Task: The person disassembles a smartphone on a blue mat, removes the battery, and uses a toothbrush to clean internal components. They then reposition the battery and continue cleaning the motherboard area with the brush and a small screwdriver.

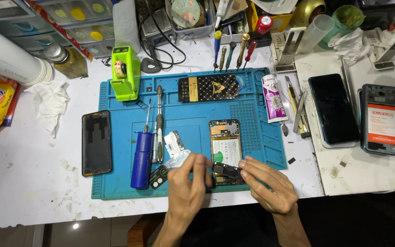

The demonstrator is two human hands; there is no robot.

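a white table (19, 183) fills the view, crowded along its 12 o'clock edge with bins, bottles and cables. a blue work mat (120, 183) covers its middle. on the mat at 6 o'clock lies an opened phone (225, 142), its pale battery showing. at 9 o'clock of it rest a blue cylinder tool (141, 159) and a black phone frame (96, 142); a green tape dispenser (125, 73) stands at 11 o'clock. two more phones lie on a white board at 3 o'clock. the left hand (186, 187) pinches a small silvery piece (177, 161) between thumb and fingers, just at 9 o'clock of the phone's lower end. the right hand (268, 185) has fingers curled, its tips touching a dark small part (226, 171) over the phone's bottom edge.
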